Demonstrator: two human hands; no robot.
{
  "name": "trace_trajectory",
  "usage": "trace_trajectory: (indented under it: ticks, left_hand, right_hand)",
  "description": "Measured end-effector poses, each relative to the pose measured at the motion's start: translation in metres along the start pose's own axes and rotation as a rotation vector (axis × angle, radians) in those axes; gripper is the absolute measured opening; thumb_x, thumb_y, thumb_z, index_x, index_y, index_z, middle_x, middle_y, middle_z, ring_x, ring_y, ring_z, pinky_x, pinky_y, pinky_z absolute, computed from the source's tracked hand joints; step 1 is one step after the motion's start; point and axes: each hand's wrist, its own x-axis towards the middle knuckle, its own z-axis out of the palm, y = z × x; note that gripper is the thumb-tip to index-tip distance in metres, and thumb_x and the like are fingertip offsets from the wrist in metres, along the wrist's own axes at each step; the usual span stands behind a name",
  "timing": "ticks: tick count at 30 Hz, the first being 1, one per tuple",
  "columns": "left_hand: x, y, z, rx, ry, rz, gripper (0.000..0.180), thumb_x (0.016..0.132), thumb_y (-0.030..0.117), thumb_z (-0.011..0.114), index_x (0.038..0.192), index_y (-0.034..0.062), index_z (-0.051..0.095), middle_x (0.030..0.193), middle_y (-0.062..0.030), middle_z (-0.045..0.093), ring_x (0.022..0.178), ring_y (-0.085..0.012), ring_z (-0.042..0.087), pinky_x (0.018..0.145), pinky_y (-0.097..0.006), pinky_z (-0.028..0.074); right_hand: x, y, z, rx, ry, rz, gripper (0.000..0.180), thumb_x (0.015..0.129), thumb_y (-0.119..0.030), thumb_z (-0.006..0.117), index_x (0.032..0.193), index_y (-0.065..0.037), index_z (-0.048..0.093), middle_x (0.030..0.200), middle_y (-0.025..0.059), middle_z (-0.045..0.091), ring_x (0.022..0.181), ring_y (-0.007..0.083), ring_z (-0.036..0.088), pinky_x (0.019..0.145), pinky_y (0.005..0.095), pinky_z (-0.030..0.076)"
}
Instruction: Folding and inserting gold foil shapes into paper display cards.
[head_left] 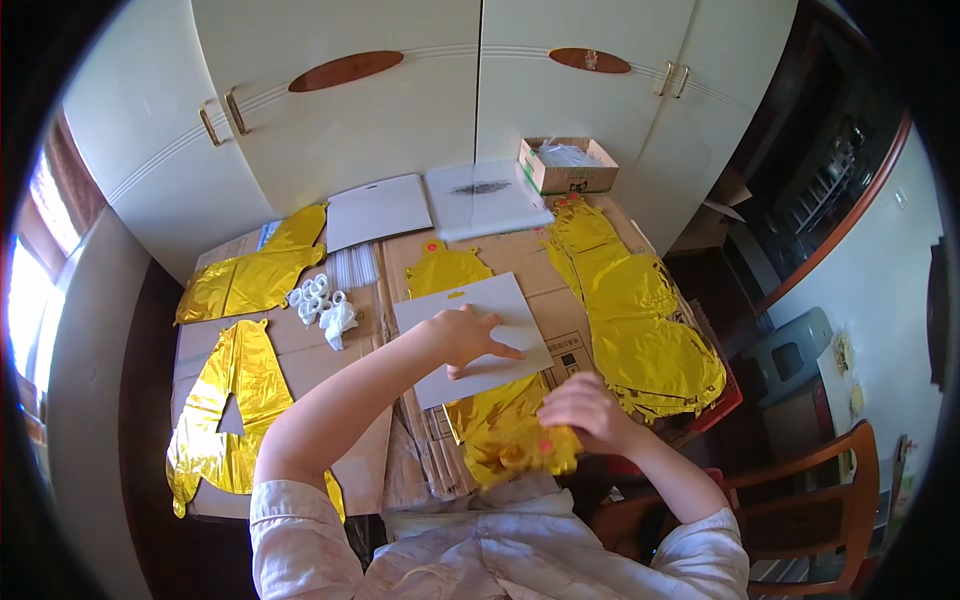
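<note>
gold crinkled foil balloon (505,425) gripped by right hand (585,408); left hand (468,335) flat on white card (480,345).

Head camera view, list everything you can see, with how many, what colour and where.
Foil balloon being handled: one, gold, flat at the near table edge, under the white card.
White card: one, lying on that balloon.
Other foil balloons: gold; two at left, a stack at right.
White packets: two, far side of the table.
Small white plastic pieces: a cluster, left of centre.
Cardboard box: one, brown, open, far side.
Cardboard sheets: brown, covering the table.
Wardrobe: cream, behind the table.
Wooden chair: one, lower right.
Left hand: pressing flat on the card.
Right hand: gripping the balloon's near end.
</note>
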Motion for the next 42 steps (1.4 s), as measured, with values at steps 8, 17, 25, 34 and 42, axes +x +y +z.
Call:
trace_trajectory:
  ticks: [8,17,25,34,42]
  left_hand:
    - [0.042,-0.055,0.059,-1.0,0.219,0.191,0.062,0.089,0.016,0.06,0.147,0.0215,0.037,0.145,-0.0114,0.043,0.126,-0.0313,0.051,0.1,-0.043,0.05]
    - [0.039,-0.056,0.053,-2.888,-0.458,0.468,0.036,0.103,0.022,0.042,0.132,0.0039,0.052,0.129,-0.0154,0.059,0.111,-0.0262,0.062,0.095,-0.039,0.052]
    - [0.01,-0.056,0.038,-2.075,-0.025,0.217,0.033,0.093,0.023,0.059,0.123,0.0077,0.06,0.119,-0.0126,0.064,0.108,-0.0295,0.062,0.093,-0.038,0.051]
    - [0.002,-0.055,0.03,-0.446,0.162,-0.085,0.039,0.086,0.025,0.066,0.122,0.0097,0.06,0.121,-0.0122,0.062,0.113,-0.0313,0.057,0.098,-0.037,0.047]
    - [-0.013,-0.07,0.07,-0.376,0.4,0.008,0.044,0.08,0.023,0.07,0.121,0.0093,0.06,0.13,-0.0137,0.055,0.122,-0.0326,0.05,0.102,-0.037,0.043]
  right_hand:
    - [0.073,0.059,0.009,0.266,0.122,0.535,0.016,0.09,-0.019,0.065,0.089,-0.004,0.064,0.08,0.0059,0.062,0.071,0.0154,0.058,0.066,0.0327,0.044]
    - [0.046,0.099,0.033,0.71,0.017,0.58,0.042,0.093,-0.029,0.066,0.124,-0.006,0.051,0.091,0.0014,0.064,0.079,0.0113,0.058,0.07,0.0285,0.048]
    - [0.064,0.066,0.014,0.296,-0.299,0.725,0.038,0.082,-0.028,0.075,0.106,-0.002,0.061,0.104,0.0148,0.063,0.096,0.0249,0.063,0.079,0.035,0.049]
    - [0.049,0.083,0.054,-0.06,0.078,0.328,0.03,0.081,-0.025,0.073,0.083,0.0,0.055,0.087,0.0141,0.056,0.084,0.0339,0.057,0.073,0.0412,0.046]
    - [0.054,0.081,0.065,-0.286,-0.036,0.355,0.035,0.084,-0.03,0.07,0.096,-0.001,0.055,0.099,0.0143,0.058,0.098,0.033,0.057,0.082,0.0422,0.05]
